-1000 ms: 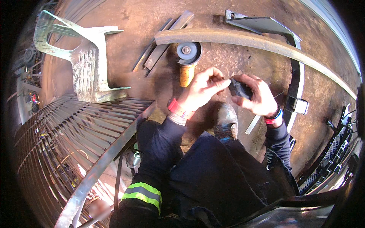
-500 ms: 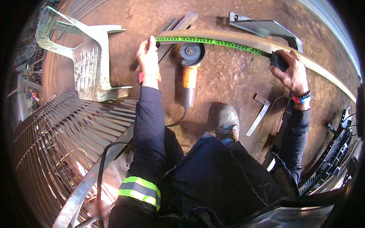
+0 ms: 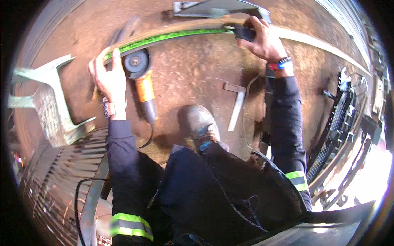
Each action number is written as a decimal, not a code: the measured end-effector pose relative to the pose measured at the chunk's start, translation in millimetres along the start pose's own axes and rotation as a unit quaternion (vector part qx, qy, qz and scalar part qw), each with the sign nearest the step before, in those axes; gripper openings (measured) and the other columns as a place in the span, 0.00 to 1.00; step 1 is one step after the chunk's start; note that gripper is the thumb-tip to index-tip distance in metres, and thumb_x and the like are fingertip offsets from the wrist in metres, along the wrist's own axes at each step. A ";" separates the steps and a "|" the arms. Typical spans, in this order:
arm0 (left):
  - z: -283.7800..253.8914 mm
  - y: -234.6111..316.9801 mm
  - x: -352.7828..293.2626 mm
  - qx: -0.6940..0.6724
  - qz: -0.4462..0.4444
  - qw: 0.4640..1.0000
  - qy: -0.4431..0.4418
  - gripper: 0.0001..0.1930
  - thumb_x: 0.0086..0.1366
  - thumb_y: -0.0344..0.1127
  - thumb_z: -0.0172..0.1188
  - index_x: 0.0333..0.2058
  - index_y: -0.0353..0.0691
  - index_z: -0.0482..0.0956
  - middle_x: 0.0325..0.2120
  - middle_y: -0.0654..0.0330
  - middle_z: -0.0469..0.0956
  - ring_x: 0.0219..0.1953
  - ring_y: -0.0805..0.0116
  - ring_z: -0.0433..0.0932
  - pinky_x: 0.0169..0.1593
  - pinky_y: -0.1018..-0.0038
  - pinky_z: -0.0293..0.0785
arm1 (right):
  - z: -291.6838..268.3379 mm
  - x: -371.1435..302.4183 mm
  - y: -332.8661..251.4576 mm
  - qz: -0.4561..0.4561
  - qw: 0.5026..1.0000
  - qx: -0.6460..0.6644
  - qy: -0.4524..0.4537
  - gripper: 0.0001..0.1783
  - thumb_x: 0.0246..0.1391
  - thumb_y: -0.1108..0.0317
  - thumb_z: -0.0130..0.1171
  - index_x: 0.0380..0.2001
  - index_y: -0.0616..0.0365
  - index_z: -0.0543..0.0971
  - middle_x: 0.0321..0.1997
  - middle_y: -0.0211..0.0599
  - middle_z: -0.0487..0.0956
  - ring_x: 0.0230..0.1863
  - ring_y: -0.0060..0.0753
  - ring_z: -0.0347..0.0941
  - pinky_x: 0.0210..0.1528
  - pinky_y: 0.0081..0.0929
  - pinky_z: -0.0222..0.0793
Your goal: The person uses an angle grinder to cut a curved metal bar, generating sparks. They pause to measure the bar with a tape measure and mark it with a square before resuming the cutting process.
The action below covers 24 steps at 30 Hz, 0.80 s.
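Observation:
A green tape measure blade (image 3: 172,35) is stretched along a long, narrow metal bar (image 3: 316,43). At its left end, my left hand (image 3: 108,80) pinches the blade against the bar, thumb raised along the near edge. My right hand (image 3: 264,43) is closed around the dark tape measure case (image 3: 245,33) at the other end, fingers resting over the bar. Just right of my left hand, an orange angle grinder (image 3: 145,88) lies on the floor, its disc close to the blade and its cord running toward me.
A metal square (image 3: 236,105) lies right of my boot (image 3: 201,123). Beyond the bar is an angled metal piece (image 3: 221,7). At left, a pale green chair (image 3: 57,96) lies tipped near a slatted metal grille (image 3: 69,164). A black mesh part (image 3: 328,141) is at right.
The view has swung right, so the grinder, chair and square appear farther left. Both hands keep hold of the stretched tape measure, and the left hand now shows nearer the grinder disc.

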<state>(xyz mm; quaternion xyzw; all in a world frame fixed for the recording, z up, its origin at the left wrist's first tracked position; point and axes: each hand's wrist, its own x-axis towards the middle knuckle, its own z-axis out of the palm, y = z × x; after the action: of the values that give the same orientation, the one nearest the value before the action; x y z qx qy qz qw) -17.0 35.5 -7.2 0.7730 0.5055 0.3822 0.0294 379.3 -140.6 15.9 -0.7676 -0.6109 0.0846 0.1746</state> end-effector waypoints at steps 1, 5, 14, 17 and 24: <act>-1.2 32.4 3.3 -0.040 0.091 0.994 -0.039 0.12 0.57 0.34 0.71 0.41 0.43 0.84 0.37 0.57 0.79 0.43 0.58 0.77 0.47 0.62 0.74 | 0.6 0.5 5.4 -0.013 1.000 0.007 0.010 0.33 0.40 0.47 0.71 0.46 0.55 0.76 0.40 0.50 0.79 0.45 0.55 0.76 0.49 0.47 0.74; 47.3 87.3 10.1 -0.109 0.234 0.960 -0.108 0.09 0.58 0.37 0.70 0.38 0.47 0.86 0.36 0.62 0.79 0.42 0.60 0.77 0.50 0.64 0.71 | -13.4 -12.1 33.9 0.012 1.000 0.006 0.021 0.32 0.38 0.49 0.71 0.44 0.59 0.78 0.41 0.49 0.80 0.46 0.52 0.76 0.52 0.43 0.74; 109.2 115.3 38.2 -0.237 0.310 0.883 -0.262 0.07 0.58 0.31 0.68 0.36 0.38 0.84 0.33 0.61 0.80 0.38 0.63 0.79 0.44 0.69 0.76 | -29.0 -30.7 103.3 0.013 0.996 -0.053 0.069 0.32 0.38 0.51 0.73 0.44 0.60 0.78 0.44 0.47 0.79 0.51 0.50 0.75 0.55 0.41 0.71; 112.8 128.4 58.7 -0.237 0.310 0.834 -0.390 0.08 0.59 0.29 0.67 0.37 0.36 0.82 0.32 0.58 0.80 0.38 0.64 0.80 0.43 0.70 0.77 | -26.0 -34.6 107.3 0.016 0.994 -0.060 0.086 0.33 0.39 0.50 0.73 0.45 0.61 0.77 0.47 0.47 0.77 0.52 0.50 0.74 0.56 0.41 0.71; 142.1 171.7 101.1 -0.168 0.339 0.687 -0.620 0.24 0.51 0.31 0.71 0.50 0.45 0.80 0.54 0.53 0.76 0.52 0.60 0.78 0.53 0.69 0.75 | -2.1 -49.4 96.0 0.087 0.984 -0.048 0.145 0.37 0.38 0.51 0.75 0.48 0.63 0.74 0.51 0.50 0.74 0.53 0.51 0.73 0.56 0.41 0.72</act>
<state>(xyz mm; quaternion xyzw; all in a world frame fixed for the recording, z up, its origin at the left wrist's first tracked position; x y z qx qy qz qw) 221.4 81.5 23.4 0.9347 0.0030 -0.1222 0.3337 455.4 -207.2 -21.9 -0.8292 -0.5135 -0.0421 0.2167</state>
